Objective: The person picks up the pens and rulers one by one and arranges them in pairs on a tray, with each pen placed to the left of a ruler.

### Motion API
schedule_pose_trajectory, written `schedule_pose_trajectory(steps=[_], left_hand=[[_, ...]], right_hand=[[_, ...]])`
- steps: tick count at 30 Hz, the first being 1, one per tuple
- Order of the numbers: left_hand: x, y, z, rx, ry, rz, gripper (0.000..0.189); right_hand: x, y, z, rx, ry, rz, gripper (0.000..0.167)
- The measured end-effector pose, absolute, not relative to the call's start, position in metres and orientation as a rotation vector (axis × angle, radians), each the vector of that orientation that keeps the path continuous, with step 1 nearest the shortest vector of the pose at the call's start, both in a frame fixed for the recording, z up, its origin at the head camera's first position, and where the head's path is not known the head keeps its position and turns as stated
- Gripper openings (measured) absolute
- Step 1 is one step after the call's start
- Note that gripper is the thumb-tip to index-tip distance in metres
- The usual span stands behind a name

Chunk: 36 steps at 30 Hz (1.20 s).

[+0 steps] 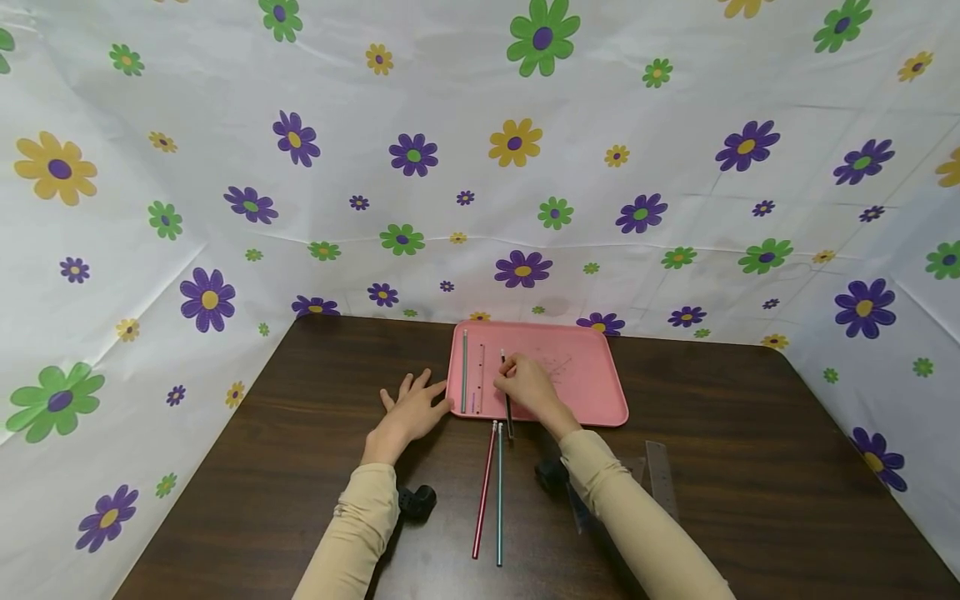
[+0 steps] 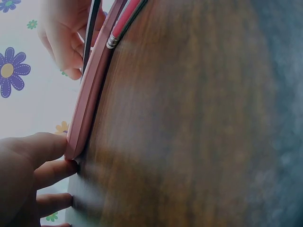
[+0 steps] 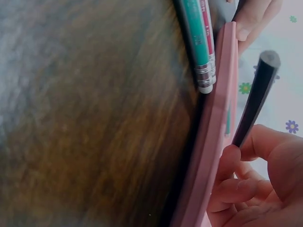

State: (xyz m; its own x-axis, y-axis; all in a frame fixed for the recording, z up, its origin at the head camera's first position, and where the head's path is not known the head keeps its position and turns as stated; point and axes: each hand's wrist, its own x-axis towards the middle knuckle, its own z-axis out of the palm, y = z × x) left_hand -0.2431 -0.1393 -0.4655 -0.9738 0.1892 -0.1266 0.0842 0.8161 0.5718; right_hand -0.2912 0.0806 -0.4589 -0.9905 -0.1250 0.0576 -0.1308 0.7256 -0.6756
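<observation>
Beige sleeves (image 1: 645, 521) cross the lower frame; mid-frame, the right hand (image 1: 532, 387) pinches a black pencil (image 1: 509, 414); the spread left hand (image 1: 409, 414) touches a pink tray (image 1: 592, 375).

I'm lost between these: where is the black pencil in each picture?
Head: black pencil below centre, slightly right, pinched in the right hand.
Left wrist: black pencil at the top, left of centre.
Right wrist: black pencil right of centre, slanting.
Shared landmark: the pink tray, in all three.
</observation>
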Motion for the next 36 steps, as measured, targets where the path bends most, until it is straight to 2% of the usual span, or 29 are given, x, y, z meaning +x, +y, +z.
schedule_pose_trajectory(steps=[15,24,36], left_hand=[[-0.244,-0.140,-0.466,0.226,2.824,0.881,0.055],[-0.244,-0.139,-0.467,0.228,2.834,0.874,0.054],[-0.243,-0.140,-0.465,0.233,2.831,0.877,0.054]], right_hand=[[-0.307,0.080,-0.466,0.199,-2.849,1.206,0.024],[-0.315,0.076,-0.466,0.163,-2.841,1.169,0.022],[-0.320,0.070,-0.471,0.303,-2.892,1.061,0.030]])
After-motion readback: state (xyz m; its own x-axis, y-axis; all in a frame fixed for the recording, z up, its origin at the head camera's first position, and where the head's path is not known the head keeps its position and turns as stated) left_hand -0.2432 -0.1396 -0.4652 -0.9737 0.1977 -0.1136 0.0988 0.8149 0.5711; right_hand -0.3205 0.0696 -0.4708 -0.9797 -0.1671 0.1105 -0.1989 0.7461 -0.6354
